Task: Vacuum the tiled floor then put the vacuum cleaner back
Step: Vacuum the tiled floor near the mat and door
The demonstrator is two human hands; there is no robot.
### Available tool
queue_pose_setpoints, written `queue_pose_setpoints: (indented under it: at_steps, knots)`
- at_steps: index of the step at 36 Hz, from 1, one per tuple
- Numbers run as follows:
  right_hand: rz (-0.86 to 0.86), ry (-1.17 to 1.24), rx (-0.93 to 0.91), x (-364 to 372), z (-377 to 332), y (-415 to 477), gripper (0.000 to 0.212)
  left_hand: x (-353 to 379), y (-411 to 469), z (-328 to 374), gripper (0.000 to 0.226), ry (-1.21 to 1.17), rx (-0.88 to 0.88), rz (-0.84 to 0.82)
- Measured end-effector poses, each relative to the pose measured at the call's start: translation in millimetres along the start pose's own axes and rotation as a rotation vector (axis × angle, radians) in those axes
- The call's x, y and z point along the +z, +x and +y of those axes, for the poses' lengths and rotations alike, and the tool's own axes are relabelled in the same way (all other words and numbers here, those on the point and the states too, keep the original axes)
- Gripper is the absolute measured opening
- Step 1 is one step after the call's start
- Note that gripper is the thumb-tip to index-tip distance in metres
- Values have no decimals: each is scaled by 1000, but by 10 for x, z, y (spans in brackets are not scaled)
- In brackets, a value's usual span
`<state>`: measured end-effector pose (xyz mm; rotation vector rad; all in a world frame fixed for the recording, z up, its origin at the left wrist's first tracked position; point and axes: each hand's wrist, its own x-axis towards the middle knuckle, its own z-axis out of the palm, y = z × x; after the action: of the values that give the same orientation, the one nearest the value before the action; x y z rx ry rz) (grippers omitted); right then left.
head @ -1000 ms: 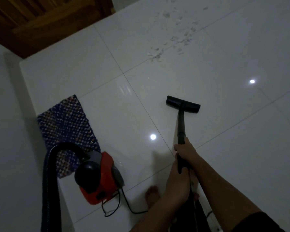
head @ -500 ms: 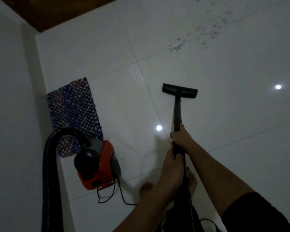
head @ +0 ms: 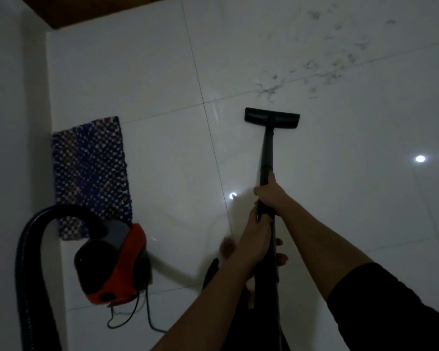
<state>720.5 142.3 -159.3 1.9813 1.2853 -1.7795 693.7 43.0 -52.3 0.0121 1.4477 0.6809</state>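
Observation:
Both hands hold the black vacuum wand (head: pixel 268 150). My right hand (head: pixel 270 195) grips it higher up, my left hand (head: pixel 255 236) grips it just below. The flat black floor nozzle (head: pixel 272 118) lies on the white tiled floor (head: pixel 365 198), a short way in front of a scatter of grey dirt (head: pixel 314 72). The red and black vacuum cleaner body (head: pixel 112 267) sits on the floor at the lower left, with its black hose (head: pixel 26 262) arching up and down along the wall.
A blue patterned mat (head: pixel 91 176) lies by the white wall (head: pixel 8 148) on the left. A black power cord (head: pixel 137 317) loops beside the vacuum body. My bare feet (head: pixel 228 247) stand under my arms. A wooden door edge (head: pixel 86 11) shows at the top left.
The nozzle has slid forward toward the dirt. The vacuum body has shifted and looks blurred, and my view has turned a little to the left.

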Motion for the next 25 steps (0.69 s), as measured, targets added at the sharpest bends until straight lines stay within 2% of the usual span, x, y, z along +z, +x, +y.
queue_pose_setpoints:
  at_steps: [19, 25]
  knots:
    - [-44, -144, -55, -741, -1622, 954, 82, 124, 1007, 1620, 45, -30, 101, 32]
    - [-44, -179, -69, -1121, -2098, 1325, 82, 330, 1320, 2211, 46, -123, 103, 33]
